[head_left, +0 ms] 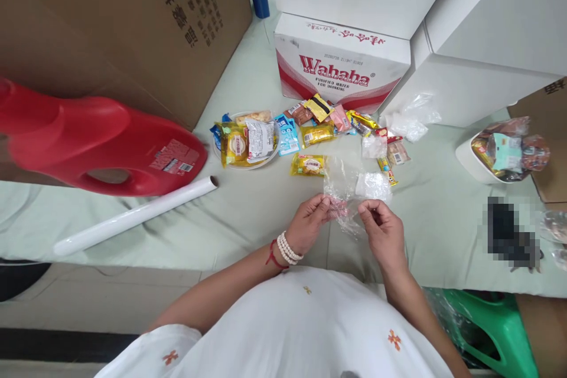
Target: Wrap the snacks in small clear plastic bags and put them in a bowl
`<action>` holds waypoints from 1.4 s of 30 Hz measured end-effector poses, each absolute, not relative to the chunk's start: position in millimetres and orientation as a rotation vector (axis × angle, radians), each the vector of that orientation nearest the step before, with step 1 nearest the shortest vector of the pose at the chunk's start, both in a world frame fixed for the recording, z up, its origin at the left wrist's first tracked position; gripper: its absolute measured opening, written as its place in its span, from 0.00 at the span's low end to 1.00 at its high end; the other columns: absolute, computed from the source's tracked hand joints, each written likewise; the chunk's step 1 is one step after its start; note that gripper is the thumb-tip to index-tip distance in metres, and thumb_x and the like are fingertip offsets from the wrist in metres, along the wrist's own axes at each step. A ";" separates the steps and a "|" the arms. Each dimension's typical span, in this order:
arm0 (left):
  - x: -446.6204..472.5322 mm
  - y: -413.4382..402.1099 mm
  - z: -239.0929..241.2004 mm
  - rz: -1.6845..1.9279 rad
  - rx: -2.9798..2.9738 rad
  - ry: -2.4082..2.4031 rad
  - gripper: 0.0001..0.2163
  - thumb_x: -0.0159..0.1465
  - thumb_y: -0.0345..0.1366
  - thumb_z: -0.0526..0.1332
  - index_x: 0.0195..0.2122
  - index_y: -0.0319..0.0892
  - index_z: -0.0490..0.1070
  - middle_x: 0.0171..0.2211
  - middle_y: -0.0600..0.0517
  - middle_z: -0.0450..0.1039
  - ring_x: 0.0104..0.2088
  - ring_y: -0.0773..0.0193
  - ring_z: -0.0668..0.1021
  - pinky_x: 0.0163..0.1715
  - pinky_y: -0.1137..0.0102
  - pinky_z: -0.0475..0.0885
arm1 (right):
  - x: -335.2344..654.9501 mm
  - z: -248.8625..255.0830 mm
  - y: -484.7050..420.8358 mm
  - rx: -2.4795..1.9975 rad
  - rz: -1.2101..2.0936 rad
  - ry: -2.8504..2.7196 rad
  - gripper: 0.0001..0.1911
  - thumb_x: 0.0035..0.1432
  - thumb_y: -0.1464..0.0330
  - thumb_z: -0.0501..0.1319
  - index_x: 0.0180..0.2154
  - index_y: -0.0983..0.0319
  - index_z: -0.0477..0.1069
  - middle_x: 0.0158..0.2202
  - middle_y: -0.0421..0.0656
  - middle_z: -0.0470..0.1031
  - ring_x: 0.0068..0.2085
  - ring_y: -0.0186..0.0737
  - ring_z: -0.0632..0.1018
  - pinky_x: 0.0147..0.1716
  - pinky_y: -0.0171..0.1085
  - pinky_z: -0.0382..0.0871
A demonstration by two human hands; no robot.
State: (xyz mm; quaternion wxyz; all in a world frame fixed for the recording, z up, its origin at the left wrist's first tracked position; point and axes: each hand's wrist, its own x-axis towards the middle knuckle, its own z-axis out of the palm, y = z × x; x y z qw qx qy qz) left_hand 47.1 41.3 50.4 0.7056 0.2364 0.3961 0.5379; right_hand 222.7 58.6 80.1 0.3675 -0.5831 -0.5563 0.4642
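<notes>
Between my two hands a clear plastic bag (340, 180) with some red print is stretched out over the pale green cloth. My left hand (309, 220) pinches its left edge; a beaded bracelet circles that wrist. On the other side, my right hand (381, 225) grips the bag's right edge between thumb and fingers. Just beyond the bag lies a yellow wrapped snack (307, 165), and close to my right hand is a white packet (373, 186). Farther back, several small wrapped snacks (317, 133) are heaped together.
A bowl (275, 150) of packaged snacks stands left of the heap. Further left are a red jug (133, 136) and a white roll (137, 215). A Wahaba-style water carton (341, 65) and large white boxes stand behind. A white container (465, 159) of snacks sits right.
</notes>
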 end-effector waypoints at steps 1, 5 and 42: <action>47.7 40.3 51.1 1.201 0.549 0.873 0.18 0.65 0.52 0.66 0.40 0.40 0.78 0.44 0.45 0.81 0.48 0.55 0.82 0.55 0.57 0.75 | 221.6 80.9 58.0 -1.487 1.117 -1.477 0.12 0.65 0.58 0.64 0.35 0.60 0.74 0.26 0.36 0.67 0.26 0.33 0.64 0.27 0.34 0.59; 51.0 36.7 54.0 1.154 0.697 0.896 0.19 0.67 0.53 0.64 0.42 0.39 0.78 0.42 0.45 0.80 0.47 0.56 0.80 0.55 0.59 0.75 | 211.6 81.4 55.6 -1.388 0.859 -1.689 0.07 0.65 0.62 0.66 0.41 0.58 0.78 0.36 0.40 0.72 0.28 0.33 0.67 0.28 0.35 0.63; 41.4 25.9 59.9 0.922 2.067 1.352 0.13 0.72 0.35 0.52 0.49 0.41 0.74 0.39 0.45 0.83 0.39 0.56 0.83 0.44 0.61 0.76 | 197.0 82.8 62.6 -1.288 1.611 -1.146 0.15 0.62 0.53 0.65 0.35 0.58 0.73 0.29 0.38 0.70 0.25 0.32 0.63 0.20 0.32 0.58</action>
